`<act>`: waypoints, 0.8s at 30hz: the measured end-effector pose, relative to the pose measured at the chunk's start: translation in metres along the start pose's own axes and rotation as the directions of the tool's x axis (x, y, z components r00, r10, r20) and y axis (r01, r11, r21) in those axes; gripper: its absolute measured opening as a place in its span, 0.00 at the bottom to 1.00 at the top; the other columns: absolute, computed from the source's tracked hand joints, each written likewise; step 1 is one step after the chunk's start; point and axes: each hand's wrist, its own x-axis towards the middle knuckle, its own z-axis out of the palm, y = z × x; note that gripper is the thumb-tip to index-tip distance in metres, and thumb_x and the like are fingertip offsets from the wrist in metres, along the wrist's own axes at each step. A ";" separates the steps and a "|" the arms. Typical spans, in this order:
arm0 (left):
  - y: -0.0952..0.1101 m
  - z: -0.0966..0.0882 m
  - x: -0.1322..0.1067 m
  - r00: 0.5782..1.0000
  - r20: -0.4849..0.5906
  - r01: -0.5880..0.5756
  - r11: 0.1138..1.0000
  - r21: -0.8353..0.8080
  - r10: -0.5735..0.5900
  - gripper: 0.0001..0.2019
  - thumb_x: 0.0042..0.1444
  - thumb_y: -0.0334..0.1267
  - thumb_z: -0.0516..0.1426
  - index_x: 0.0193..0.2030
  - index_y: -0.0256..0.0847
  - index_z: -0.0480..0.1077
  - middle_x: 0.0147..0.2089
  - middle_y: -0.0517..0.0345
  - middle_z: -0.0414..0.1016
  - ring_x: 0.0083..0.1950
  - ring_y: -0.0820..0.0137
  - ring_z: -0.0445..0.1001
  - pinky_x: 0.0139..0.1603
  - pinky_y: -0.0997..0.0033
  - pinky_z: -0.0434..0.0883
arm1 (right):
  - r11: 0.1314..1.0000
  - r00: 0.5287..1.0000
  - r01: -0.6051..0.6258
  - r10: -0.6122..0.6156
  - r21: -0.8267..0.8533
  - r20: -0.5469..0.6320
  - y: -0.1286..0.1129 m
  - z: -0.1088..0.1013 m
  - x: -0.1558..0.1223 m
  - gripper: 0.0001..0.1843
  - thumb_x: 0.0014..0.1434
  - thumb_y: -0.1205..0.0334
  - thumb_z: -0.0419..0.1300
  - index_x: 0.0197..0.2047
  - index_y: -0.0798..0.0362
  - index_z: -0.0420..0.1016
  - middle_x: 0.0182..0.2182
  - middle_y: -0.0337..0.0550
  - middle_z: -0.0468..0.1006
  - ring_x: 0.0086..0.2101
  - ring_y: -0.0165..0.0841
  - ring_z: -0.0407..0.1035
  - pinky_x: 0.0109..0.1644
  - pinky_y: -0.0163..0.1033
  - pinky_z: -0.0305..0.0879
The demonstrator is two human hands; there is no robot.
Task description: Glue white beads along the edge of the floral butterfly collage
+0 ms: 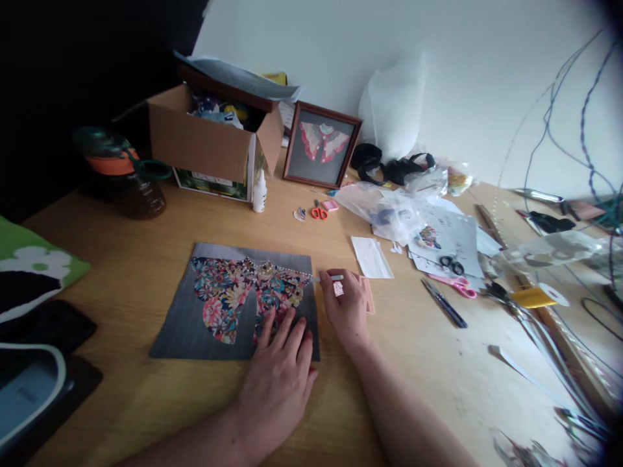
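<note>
A grey card (185, 324) lies flat on the wooden table, with a flowery fabric garment shape (233, 295) stuck on it and a row of small beads along its top edge. My left hand (280, 363) lies flat on the card's lower right corner, fingers spread. My right hand (345, 305) sits just right of the card, pinching a thin white tool (331, 278) whose tip points at the bead row. A small pink item (339, 288) rests on that hand.
A cardboard box (209, 139), a glue bottle (259, 191), a framed fabric picture (321, 143) and a jug (124, 175) stand behind. Scissors (318, 211), papers (442, 240), plastic bags, yellow tape (535, 297) and wires crowd the right side.
</note>
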 end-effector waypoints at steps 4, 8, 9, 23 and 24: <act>0.000 0.001 0.000 1.000 -0.004 0.005 1.000 -0.001 -0.005 0.20 0.61 0.46 0.58 0.55 0.36 0.70 0.60 0.50 0.69 0.68 0.56 0.57 0.72 0.47 0.47 | 0.999 0.999 -0.032 0.032 -0.007 -0.032 0.001 -0.001 0.000 0.11 0.66 0.56 0.55 0.32 0.51 0.70 0.27 0.39 0.75 0.31 0.34 0.68 0.40 0.39 0.61; 0.000 0.002 0.001 1.000 0.004 0.001 1.000 0.001 -0.001 0.20 0.61 0.46 0.58 0.55 0.36 0.70 0.60 0.49 0.70 0.68 0.56 0.57 0.71 0.47 0.48 | 0.997 0.996 -0.081 0.081 0.011 -0.046 0.002 0.000 -0.001 0.13 0.66 0.54 0.54 0.33 0.51 0.70 0.27 0.40 0.75 0.31 0.35 0.68 0.38 0.39 0.61; 0.000 0.002 0.001 1.000 0.007 0.001 1.000 0.002 -0.001 0.20 0.61 0.46 0.58 0.55 0.36 0.70 0.61 0.49 0.69 0.68 0.55 0.57 0.71 0.47 0.48 | 0.996 0.995 -0.091 0.091 0.016 -0.047 0.003 0.000 -0.001 0.13 0.66 0.53 0.54 0.33 0.51 0.70 0.27 0.40 0.75 0.31 0.35 0.68 0.38 0.39 0.61; 0.000 -0.003 0.002 0.999 0.045 -0.014 1.000 0.023 0.013 0.19 0.64 0.44 0.54 0.56 0.34 0.70 0.61 0.47 0.69 0.68 0.54 0.57 0.70 0.44 0.50 | 0.996 0.995 -0.065 0.061 0.061 0.076 0.001 0.002 0.000 0.11 0.66 0.56 0.54 0.32 0.50 0.69 0.28 0.40 0.77 0.31 0.35 0.70 0.39 0.41 0.63; 0.000 -0.003 0.002 0.999 0.046 -0.010 1.000 0.023 0.009 0.19 0.63 0.44 0.55 0.56 0.34 0.70 0.61 0.47 0.69 0.68 0.54 0.57 0.70 0.44 0.50 | 0.996 0.995 -0.063 0.057 0.070 0.078 0.001 0.003 0.000 0.11 0.66 0.57 0.54 0.33 0.51 0.69 0.28 0.40 0.77 0.31 0.35 0.71 0.39 0.41 0.63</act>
